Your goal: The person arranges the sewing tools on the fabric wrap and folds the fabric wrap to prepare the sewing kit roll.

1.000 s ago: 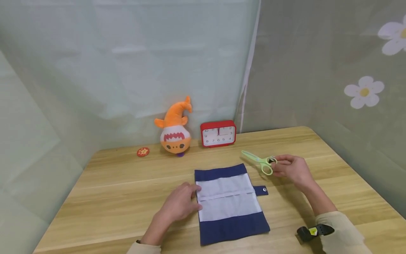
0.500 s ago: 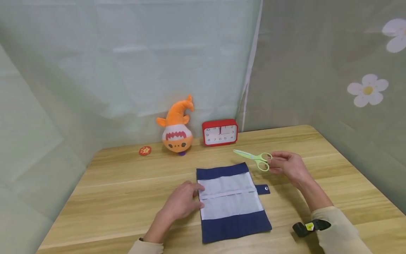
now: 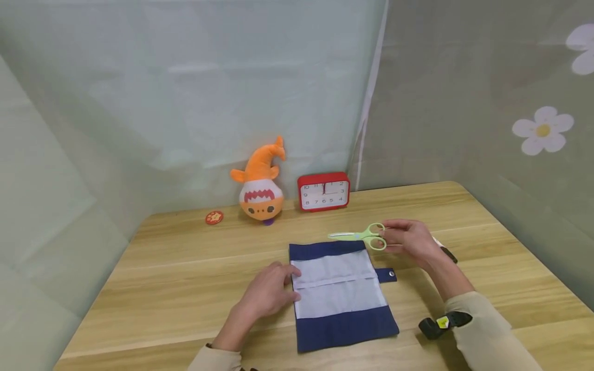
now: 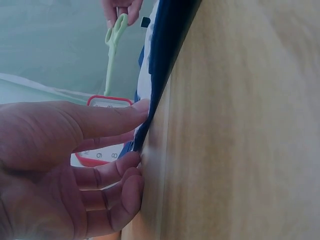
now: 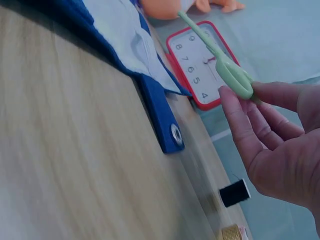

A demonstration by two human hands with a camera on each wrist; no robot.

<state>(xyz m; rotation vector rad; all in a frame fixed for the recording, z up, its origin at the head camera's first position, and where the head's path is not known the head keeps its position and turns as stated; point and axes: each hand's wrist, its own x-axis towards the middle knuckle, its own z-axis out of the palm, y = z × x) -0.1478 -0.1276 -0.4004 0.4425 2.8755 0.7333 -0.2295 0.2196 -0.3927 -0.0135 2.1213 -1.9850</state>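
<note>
My right hand (image 3: 408,238) pinches a pair of light green scissors (image 3: 359,236) by the handle loops, between thumb and fingers. The blades are together and point left, overlapping the far edge of an unfolded navy cloth pouch (image 3: 348,327) in the head view. In the right wrist view the scissors (image 5: 232,75) are held up in front of the clock. Grey-white lining covers the pouch's middle, and a navy snap tab (image 5: 161,117) sticks out at its right side. My left hand (image 3: 269,291) rests at the pouch's left edge, thumb and index fingertip touching it, apart from each other.
At the back of the wooden table (image 3: 185,299) stand an orange shark plush (image 3: 261,185) and a red clock (image 3: 324,191), with a round red disc (image 3: 214,217) to their left. A black thread spool (image 5: 234,193) and a gold roll (image 5: 231,232) lie near the right hand.
My right hand has carried the scissors left toward the pouch's far edge, and the blades have swung to point more directly left. The left hand has stayed at the pouch's edge.
</note>
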